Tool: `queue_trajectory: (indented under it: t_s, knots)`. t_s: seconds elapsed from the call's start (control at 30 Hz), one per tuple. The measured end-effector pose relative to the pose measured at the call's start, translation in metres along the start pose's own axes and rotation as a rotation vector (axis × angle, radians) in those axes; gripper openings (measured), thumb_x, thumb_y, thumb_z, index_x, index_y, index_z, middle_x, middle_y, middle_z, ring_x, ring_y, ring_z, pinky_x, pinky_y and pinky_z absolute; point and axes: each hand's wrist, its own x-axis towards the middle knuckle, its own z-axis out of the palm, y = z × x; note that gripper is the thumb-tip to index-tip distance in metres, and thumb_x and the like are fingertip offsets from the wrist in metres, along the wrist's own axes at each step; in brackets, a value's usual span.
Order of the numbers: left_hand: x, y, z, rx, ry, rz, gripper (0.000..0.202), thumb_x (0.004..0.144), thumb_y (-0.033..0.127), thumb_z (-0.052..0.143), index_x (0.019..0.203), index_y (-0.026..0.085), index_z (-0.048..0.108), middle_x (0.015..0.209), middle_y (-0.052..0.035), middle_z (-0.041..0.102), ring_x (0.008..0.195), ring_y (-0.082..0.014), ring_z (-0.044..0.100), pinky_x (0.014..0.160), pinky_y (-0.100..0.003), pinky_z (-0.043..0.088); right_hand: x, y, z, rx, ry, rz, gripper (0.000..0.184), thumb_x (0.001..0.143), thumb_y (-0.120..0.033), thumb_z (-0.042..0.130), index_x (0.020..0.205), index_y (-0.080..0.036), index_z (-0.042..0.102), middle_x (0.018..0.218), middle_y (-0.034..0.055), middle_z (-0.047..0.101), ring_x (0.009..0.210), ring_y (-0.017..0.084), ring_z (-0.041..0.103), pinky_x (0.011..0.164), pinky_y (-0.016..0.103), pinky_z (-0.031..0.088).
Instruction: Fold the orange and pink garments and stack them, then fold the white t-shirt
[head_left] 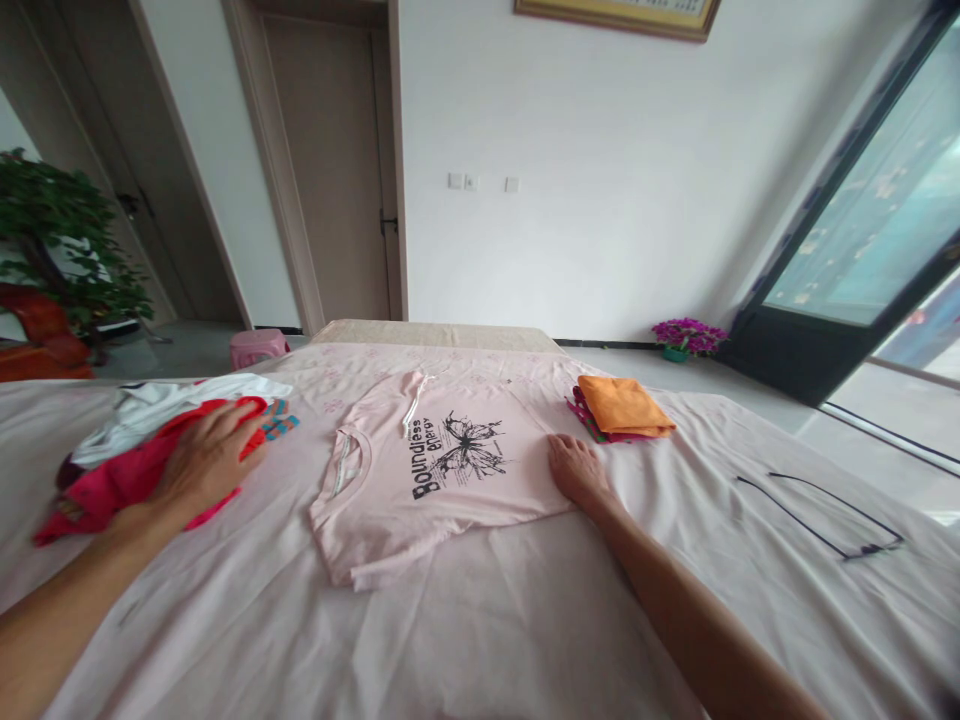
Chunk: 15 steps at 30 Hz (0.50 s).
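A pale pink T-shirt (480, 490) with a black butterfly print and the words "Boundless energy" lies spread on the pink bed sheet (450, 640), its neckline towards the left. My right hand (576, 468) rests flat on the shirt's hem end, fingers stretched out. On the left, my left hand (214, 452) lies with extended fingers on a loose heap of red clothing (124, 480). White cloth (169, 415) sits behind the red, and a bit of blue-and-orange fabric (281, 420) shows at the heap's right. Just beyond my right hand is a folded orange garment (624, 405) on dark magenta cloth.
Dark-framed glasses (832, 525) lie on the sheet at the right. Past the bed's far edge are a pink stool (259, 346), a pot of purple flowers (686, 340) and a leafy plant (67, 240). A closed door (330, 170) and white wall stand behind.
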Motion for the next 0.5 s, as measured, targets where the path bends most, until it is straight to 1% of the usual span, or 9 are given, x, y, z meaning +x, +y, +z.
queue_trajectory:
  t_s: [0.07, 0.1, 0.17, 0.23, 0.3, 0.33, 0.37, 0.43, 0.5]
  knots:
    - [-0.014, 0.026, -0.004, -0.199, -0.158, 0.219, 0.040, 0.092, 0.037, 0.048, 0.124, 0.017, 0.062, 0.135, -0.0098, 0.061, 0.130, -0.0221, 0.048, 0.115, -0.036, 0.031, 0.001, 0.001, -0.002, 0.006, -0.014, 0.005, 0.039, 0.102, -0.028, 0.033, 0.134, -0.022, 0.053, 0.137, 0.0120, 0.056, 0.121, 0.025, 0.051, 0.097, 0.037, 0.036]
    - [-0.024, 0.038, -0.005, -0.287, -0.249, 0.294, 0.038, 0.092, 0.041, 0.050, 0.120, 0.020, 0.065, 0.128, -0.0081, 0.065, 0.124, -0.0208, 0.054, 0.112, -0.033, 0.036, 0.002, 0.001, -0.004, 0.007, -0.026, 0.006, 0.038, 0.102, -0.027, 0.033, 0.133, -0.022, 0.054, 0.136, 0.0120, 0.057, 0.120, 0.025, 0.052, 0.097, 0.036, 0.036]
    - [-0.045, 0.061, -0.008, -0.402, -0.366, 0.413, 0.036, 0.092, 0.045, 0.052, 0.118, 0.024, 0.067, 0.126, -0.0061, 0.067, 0.123, -0.0198, 0.056, 0.110, -0.031, 0.040, 0.001, -0.002, -0.011, 0.002, -0.034, -0.013, 0.037, 0.100, -0.022, 0.035, 0.130, -0.020, 0.057, 0.136, 0.0125, 0.057, 0.121, 0.025, 0.051, 0.098, 0.036, 0.035]
    - [-0.066, 0.078, -0.010, -0.465, -0.429, 0.496, 0.041, 0.085, 0.048, 0.062, 0.122, 0.030, 0.066, 0.130, -0.0051, 0.066, 0.126, -0.0222, 0.055, 0.109, -0.033, 0.042, -0.004, -0.013, -0.024, 0.024, -0.015, -0.100, 0.037, 0.099, -0.019, 0.038, 0.129, -0.019, 0.059, 0.136, 0.0132, 0.057, 0.121, 0.025, 0.051, 0.099, 0.036, 0.035]
    - [-0.081, 0.091, -0.010, -0.494, -0.430, 0.524, 0.048, 0.078, 0.046, 0.070, 0.124, 0.034, 0.065, 0.134, -0.0047, 0.063, 0.129, -0.0247, 0.054, 0.110, -0.035, 0.042, -0.016, -0.034, -0.038, 0.108, -0.001, -0.278, 0.036, 0.098, -0.021, 0.041, 0.127, -0.021, 0.062, 0.129, 0.0121, 0.061, 0.116, 0.024, 0.053, 0.099, 0.035, 0.035]
    - [-0.087, 0.096, -0.009, -0.503, -0.413, 0.516, 0.045, 0.079, 0.044, 0.070, 0.123, 0.035, 0.066, 0.135, -0.0046, 0.063, 0.129, -0.0249, 0.054, 0.110, -0.035, 0.043, -0.025, -0.047, -0.045, 0.176, -0.020, -0.408, 0.033, 0.099, -0.024, 0.042, 0.125, -0.023, 0.063, 0.121, 0.0105, 0.065, 0.111, 0.023, 0.055, 0.097, 0.034, 0.037]
    - [-0.090, 0.100, -0.007, -0.511, -0.391, 0.497, 0.039, 0.081, 0.041, 0.067, 0.120, 0.034, 0.067, 0.134, -0.0044, 0.064, 0.127, -0.0242, 0.056, 0.109, -0.035, 0.044, -0.035, -0.062, -0.050, 0.245, -0.045, -0.548, 0.031, 0.100, -0.027, 0.043, 0.122, -0.025, 0.065, 0.114, 0.0085, 0.067, 0.105, 0.021, 0.057, 0.094, 0.033, 0.039]
    - [-0.094, 0.108, -0.003, -0.538, -0.352, 0.452, 0.025, 0.087, 0.035, 0.059, 0.110, 0.032, 0.070, 0.128, -0.0042, 0.066, 0.122, -0.0218, 0.059, 0.106, -0.032, 0.045, -0.056, -0.093, -0.056, 0.331, -0.052, -0.811, 0.028, 0.098, -0.035, 0.049, 0.120, -0.026, 0.065, 0.109, 0.0066, 0.068, 0.099, 0.020, 0.058, 0.089, 0.032, 0.040]
    - [-0.093, 0.115, -0.001, -0.581, -0.343, 0.408, 0.021, 0.091, 0.031, 0.053, 0.102, 0.029, 0.070, 0.120, -0.0047, 0.070, 0.115, -0.0203, 0.063, 0.101, -0.030, 0.047, -0.072, -0.122, -0.055, 0.335, -0.047, -0.977, 0.033, 0.094, -0.042, 0.057, 0.121, -0.025, 0.064, 0.110, 0.0072, 0.068, 0.099, 0.022, 0.057, 0.087, 0.033, 0.040]
